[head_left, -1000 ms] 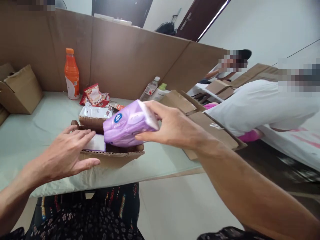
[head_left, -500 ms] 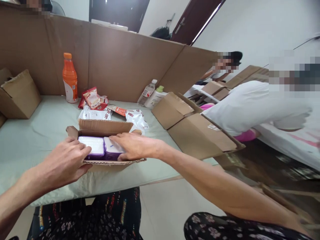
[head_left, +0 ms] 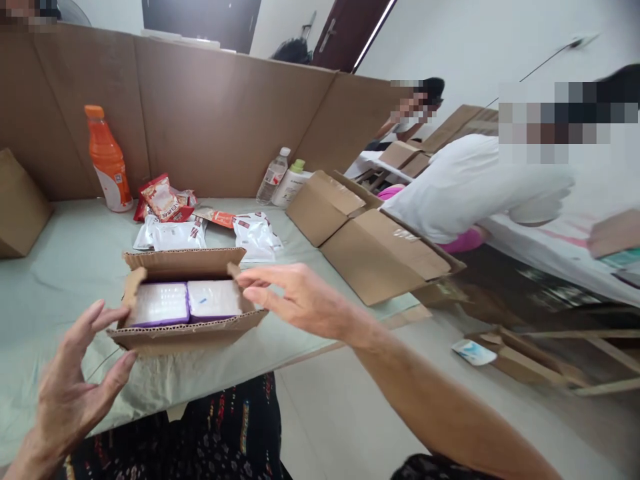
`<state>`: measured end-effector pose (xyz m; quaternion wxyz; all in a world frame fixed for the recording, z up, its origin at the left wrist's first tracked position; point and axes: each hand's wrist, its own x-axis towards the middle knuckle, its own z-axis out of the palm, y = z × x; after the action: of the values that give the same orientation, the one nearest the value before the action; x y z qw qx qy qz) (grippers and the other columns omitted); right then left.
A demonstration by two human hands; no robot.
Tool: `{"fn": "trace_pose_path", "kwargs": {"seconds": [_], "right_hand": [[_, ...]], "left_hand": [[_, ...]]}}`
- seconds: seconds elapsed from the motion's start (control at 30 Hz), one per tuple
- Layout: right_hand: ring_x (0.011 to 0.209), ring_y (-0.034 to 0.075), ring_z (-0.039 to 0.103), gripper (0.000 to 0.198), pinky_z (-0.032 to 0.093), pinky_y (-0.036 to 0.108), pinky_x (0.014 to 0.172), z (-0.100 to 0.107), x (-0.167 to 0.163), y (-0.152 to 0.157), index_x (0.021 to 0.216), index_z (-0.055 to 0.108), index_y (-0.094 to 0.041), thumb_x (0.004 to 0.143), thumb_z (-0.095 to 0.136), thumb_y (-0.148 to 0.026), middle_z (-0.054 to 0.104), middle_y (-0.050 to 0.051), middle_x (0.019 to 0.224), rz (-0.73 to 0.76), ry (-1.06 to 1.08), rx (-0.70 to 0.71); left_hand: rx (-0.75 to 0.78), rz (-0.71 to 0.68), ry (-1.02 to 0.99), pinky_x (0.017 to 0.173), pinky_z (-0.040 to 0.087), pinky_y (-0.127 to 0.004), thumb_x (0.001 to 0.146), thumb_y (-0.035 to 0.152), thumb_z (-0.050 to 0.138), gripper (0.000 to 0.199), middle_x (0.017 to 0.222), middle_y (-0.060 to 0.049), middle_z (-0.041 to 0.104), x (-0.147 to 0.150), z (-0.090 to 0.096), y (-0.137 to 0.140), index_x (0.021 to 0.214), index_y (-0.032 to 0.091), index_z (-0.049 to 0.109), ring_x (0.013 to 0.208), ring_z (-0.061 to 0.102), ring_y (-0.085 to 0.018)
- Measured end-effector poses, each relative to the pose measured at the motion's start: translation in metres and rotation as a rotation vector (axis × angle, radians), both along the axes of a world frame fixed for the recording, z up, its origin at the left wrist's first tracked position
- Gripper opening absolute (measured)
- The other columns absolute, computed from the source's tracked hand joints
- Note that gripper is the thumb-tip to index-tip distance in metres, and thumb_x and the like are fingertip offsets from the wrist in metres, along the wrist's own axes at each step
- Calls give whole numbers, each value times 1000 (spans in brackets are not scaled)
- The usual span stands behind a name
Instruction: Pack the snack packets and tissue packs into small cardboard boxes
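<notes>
Both hands, left hand [head_left: 75, 373] and right hand [head_left: 295, 300], hover empty with fingers spread beside the small carton [head_left: 185, 333] at the table's [head_left: 60, 267] front edge, two purple packs [head_left: 187, 301] inside.

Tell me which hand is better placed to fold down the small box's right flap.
Probably the right hand: its fingertips hover at the open box's right flap, empty. The left hand sits off the box's left corner.

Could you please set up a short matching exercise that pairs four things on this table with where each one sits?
Things:
1. orange bottle
2. purple packs
3. red snack packets
4. clear bottle

Places:
A. inside the small open box
B. far left, against the cardboard wall
C. beside the white bottle
D. right of the orange bottle

Pairs: 1-B, 2-A, 3-D, 4-C
</notes>
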<state>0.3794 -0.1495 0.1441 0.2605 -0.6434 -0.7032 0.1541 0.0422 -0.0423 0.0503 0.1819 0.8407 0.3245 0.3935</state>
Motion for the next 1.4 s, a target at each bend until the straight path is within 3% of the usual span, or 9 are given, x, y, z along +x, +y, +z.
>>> {"fn": "trace_pose_path", "kwargs": {"seconds": [0.13, 0.23, 0.37, 0.5, 0.63, 0.87, 1.03, 1.23, 1.4], "right_hand": [[104, 23, 77, 38, 62, 36, 87, -17, -8, -2, 120, 76, -20, 109, 48, -44, 81, 9, 116, 87, 48, -11], [124, 25, 72, 42, 59, 42, 104, -23, 2, -1, 125, 73, -19, 110, 48, -49, 76, 13, 133, 58, 131, 191], [152, 30, 50, 61, 41, 55, 126, -31, 20, 14, 150, 57, -16, 105, 58, -57, 55, 21, 160, -19, 84, 427], [149, 30, 53, 69, 43, 56, 122, -57, 21, 21, 153, 55, -16, 105, 50, -66, 60, 20, 156, 198, 3, 267], [159, 34, 38, 79, 37, 58, 125, -80, 17, 17, 154, 56, -18, 96, 66, -70, 51, 21, 164, 246, -154, 157], [167, 37, 16, 86, 31, 60, 129, -77, 25, 43, 155, 57, -24, 85, 79, -69, 30, 18, 176, 298, -263, 113], [164, 32, 25, 79, 29, 54, 132, -83, 23, 57, 149, 63, -20, 83, 85, -58, 37, 18, 172, 321, -201, 187], [153, 34, 41, 84, 35, 59, 127, -92, 39, 3, 150, 61, -19, 82, 80, -64, 48, 22, 161, 253, -107, 297], [160, 40, 31, 84, 36, 65, 125, -92, 69, -80, 161, 50, -23, 88, 76, -57, 36, 23, 169, 60, -107, 196]], "left_hand": [[68, 108, 41, 99, 62, -45, 104, 39, 63, 63, 117, -1, 81, 13, 3, -1, 163, 40, 39, 111, 78, -28], [121, 273, 65, 84, 64, -43, 102, 40, 68, 59, 121, -1, 79, 22, 9, 2, 158, 44, 47, 102, 79, -30], [204, 194, -9, 103, 59, -57, 97, 35, 75, 71, 140, -8, 69, 35, 18, 10, 161, 43, 44, 117, 72, -34], [238, 129, -72, 116, 51, -65, 92, 28, 80, 77, 174, 2, 36, 36, 18, 20, 155, 57, 47, 136, 63, -39], [78, 4, 62, 121, 43, -75, 98, 40, 62, 52, 161, 12, 55, 25, 4, 36, 142, 67, 56, 138, 61, -42], [-111, 22, -66, 134, 28, -67, 92, 41, 64, 42, 152, 14, 63, 32, -7, 43, 128, 62, 71, 145, 56, -42], [-71, 42, -70, 134, 27, -67, 90, 40, 63, 46, 153, 18, 61, 34, -5, 37, 128, 66, 69, 147, 53, -42], [-61, -49, -56, 130, 38, -62, 103, 32, 53, 34, 153, 1, 63, 56, -13, 21, 128, 38, 75, 144, 58, -35], [-58, -312, 5, 121, 50, -49, 109, 27, 44, 37, 160, -6, 56, 116, -23, 8, 136, 31, 68, 146, 56, -30]]}}
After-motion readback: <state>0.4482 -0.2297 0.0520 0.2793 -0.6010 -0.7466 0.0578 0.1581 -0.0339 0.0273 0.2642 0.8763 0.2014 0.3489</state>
